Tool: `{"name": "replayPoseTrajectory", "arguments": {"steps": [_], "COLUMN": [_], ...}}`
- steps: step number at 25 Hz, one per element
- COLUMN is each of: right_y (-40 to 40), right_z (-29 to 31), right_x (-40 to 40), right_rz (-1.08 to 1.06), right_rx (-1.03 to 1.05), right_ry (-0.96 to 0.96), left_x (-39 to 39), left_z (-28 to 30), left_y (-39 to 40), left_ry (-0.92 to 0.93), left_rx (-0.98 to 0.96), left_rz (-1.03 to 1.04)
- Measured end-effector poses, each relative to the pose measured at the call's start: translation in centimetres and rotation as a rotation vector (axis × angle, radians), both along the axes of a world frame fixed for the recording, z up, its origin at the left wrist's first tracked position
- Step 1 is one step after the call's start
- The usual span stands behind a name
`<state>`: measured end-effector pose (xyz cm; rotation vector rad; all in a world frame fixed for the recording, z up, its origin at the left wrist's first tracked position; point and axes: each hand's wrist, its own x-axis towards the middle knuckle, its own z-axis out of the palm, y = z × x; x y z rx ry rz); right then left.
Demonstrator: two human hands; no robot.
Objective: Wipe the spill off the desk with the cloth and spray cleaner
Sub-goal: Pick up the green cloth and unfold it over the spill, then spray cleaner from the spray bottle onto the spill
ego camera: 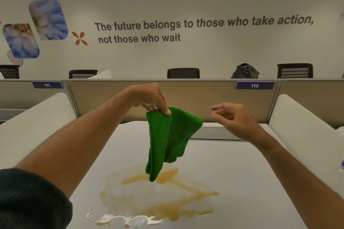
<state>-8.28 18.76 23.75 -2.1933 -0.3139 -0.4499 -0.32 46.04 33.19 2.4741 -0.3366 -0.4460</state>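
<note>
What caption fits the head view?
Left hand dangles a green cloth above a brown spill on the desk; right hand open, empty.

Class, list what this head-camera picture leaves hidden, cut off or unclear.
- Spray cleaner: nowhere visible in the head view.
- Purple object: cut off by the right edge.
- Brownish liquid spill: its middle is partly hidden behind the hanging green cloth; the near part runs to the bottom edge.

Open-plan office: beige partition (186, 98) with tags 111 (47, 85) and 112 (254, 85), black chairs (183, 73) behind, slogan (202, 29) and flower prints (48, 19) on the wall.
</note>
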Motion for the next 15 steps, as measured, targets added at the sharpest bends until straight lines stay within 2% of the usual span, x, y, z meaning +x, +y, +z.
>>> {"name": "replayPoseTrajectory", "arguments": {"steps": [3,7,12,15], "right_y": [-4.0,-10.2,-17.1,-20.2], "right_z": [-4.6,-9.9,-12.8,-13.6], "right_x": [-4.6,-9.0,-11.5,-11.4], "right_rz": [-0.212,-0.607,-1.136,-1.268], "right_rx": [0.123,0.227,0.321,0.398], "right_ry": [0.046,0.075,0.039,0.061], "left_x": [0.8,2.2,3.5,4.3], "left_z": [-0.4,-0.9,-1.7,-2.1], "left_y": [0.2,-0.8,-2.9,-3.9], "left_ry": [-0.031,-0.017,0.005,0.017], "left_rx": [-0.029,-0.066,-0.099,-0.138], "left_rz": [-0.022,-0.064,-0.079,-0.068]}}
